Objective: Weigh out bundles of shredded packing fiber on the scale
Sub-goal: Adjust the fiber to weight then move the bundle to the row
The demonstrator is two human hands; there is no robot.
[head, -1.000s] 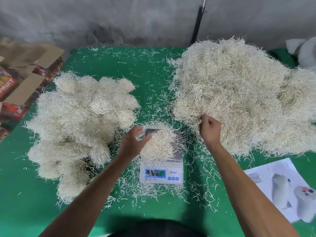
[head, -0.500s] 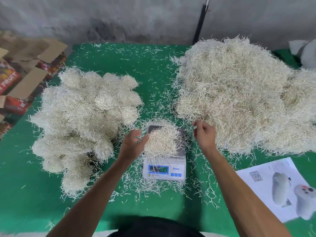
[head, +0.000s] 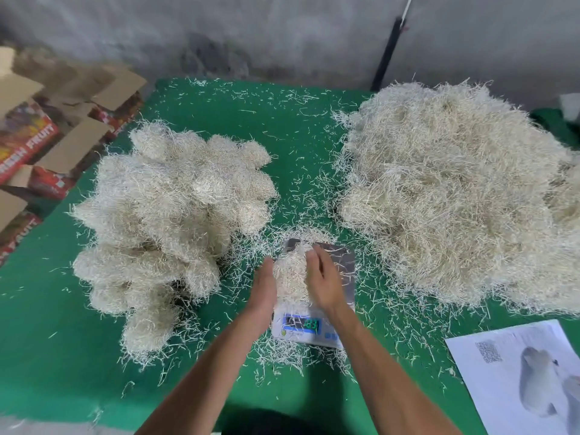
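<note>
Cupping the bundle (head: 290, 273) from both sides, your fingers are nearly straight and pressed flat against the fiber rather than curled round it. Your left hand (head: 263, 291) walls in the side of the bundle nearer the finished stack, and your right hand (head: 320, 279) lies over its top and the side nearer the loose heap. Neither hand has a real grip yet; the palms just squeeze the tuft between them.

That bundle sits on the scale (head: 314, 309), toward the stack side of the platform, with bare metal showing on the heap side. The display (head: 303, 324) glows green below your wrists, its digits too blurred to trust.

Here is the risk: with both palms bearing on the fiber, I judge that any reading now includes your own pressure, so do not take it as the true weight. Lift between flat palms alone and the springy shreds may slide out underneath, scattering onto the green table (head: 219, 120) and leaving the bundle light.

Beside the scale, the stack of weighed bundles (head: 169, 221) stands close to your left forearm; a wide sweep could knock its near tufts loose. On the other side, the loose heap (head: 455, 196) trails strands toward the platform, and stray ones landing there would spoil the next weighing. Littered shreds already ring the scale's base.
</note>
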